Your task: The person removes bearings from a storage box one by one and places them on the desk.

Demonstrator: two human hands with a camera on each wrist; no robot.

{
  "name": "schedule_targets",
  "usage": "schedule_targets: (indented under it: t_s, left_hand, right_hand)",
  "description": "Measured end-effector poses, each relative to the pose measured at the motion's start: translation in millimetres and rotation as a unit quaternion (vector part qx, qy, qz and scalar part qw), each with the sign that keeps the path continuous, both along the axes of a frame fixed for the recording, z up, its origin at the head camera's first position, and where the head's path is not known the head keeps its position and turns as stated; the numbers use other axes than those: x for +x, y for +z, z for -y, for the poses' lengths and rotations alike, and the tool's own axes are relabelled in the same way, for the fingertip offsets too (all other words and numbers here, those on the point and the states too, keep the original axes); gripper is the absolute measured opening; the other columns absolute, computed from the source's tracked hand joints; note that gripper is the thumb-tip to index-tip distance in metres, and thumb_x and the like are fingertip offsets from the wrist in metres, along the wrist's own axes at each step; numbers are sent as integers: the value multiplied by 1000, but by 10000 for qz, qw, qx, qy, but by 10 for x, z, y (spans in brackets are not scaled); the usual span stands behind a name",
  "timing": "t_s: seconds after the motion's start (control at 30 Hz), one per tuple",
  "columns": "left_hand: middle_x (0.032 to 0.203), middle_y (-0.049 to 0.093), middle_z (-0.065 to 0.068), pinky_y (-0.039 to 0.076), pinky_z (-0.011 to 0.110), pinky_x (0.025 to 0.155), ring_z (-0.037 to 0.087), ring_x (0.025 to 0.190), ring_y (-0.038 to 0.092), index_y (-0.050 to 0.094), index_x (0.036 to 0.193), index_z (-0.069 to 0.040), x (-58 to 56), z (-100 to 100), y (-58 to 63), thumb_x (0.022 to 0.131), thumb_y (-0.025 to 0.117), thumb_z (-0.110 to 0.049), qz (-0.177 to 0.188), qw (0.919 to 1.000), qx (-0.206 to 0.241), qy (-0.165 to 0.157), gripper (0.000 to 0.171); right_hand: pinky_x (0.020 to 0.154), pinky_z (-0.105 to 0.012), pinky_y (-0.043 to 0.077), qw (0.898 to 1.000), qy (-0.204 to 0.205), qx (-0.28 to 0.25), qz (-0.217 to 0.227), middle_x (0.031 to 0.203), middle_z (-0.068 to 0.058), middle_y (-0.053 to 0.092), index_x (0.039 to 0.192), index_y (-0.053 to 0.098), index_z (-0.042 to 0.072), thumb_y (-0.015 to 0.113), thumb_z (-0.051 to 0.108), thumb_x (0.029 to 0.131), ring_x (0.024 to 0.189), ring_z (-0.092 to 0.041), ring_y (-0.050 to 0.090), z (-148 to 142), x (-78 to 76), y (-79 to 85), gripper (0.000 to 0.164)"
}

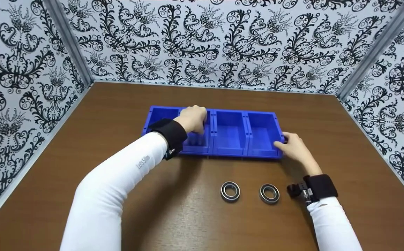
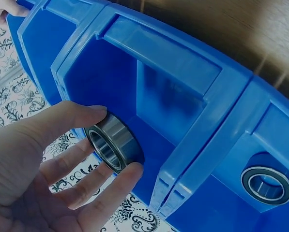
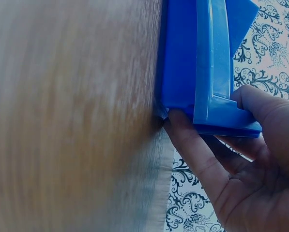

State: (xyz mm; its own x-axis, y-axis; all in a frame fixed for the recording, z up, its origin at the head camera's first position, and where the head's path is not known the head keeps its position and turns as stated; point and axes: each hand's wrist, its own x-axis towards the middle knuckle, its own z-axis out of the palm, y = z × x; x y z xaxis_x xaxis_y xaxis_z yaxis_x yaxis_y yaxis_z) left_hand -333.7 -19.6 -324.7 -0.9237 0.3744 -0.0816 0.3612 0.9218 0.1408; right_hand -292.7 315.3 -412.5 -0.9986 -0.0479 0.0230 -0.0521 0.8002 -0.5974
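My left hand is over the second compartment from the left of a blue four-compartment bin. In the left wrist view, its thumb and fingertips pinch a metal ball bearing by the outer rim, tilted, at the compartment's opening. The head view hides this bearing behind the hand. A similar bearing sits in the leftmost compartment. My right hand grips the bin's right end wall, thumb over the rim and fingers on the outside, low by the tabletop.
Two more ball bearings, a left one and a right one, lie flat on the brown wooden table in front of the bin. Patterned wall panels enclose the table at the back and both sides.
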Motion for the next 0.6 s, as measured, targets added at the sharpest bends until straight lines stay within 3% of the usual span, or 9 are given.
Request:
schedule_targets:
  t_s: [0.6]
  left_hand:
    - [99,69,8,55,44,75,30,94,64,68,85,-13,-15,8,78,65,68,-12,-48,9999,-66,-104,20]
  right_hand:
    - [60,-21,48,9999,6,-147,69,103,-24,65,124,52,-3,54,18,86,76,-17,62,-3,9,-2,44]
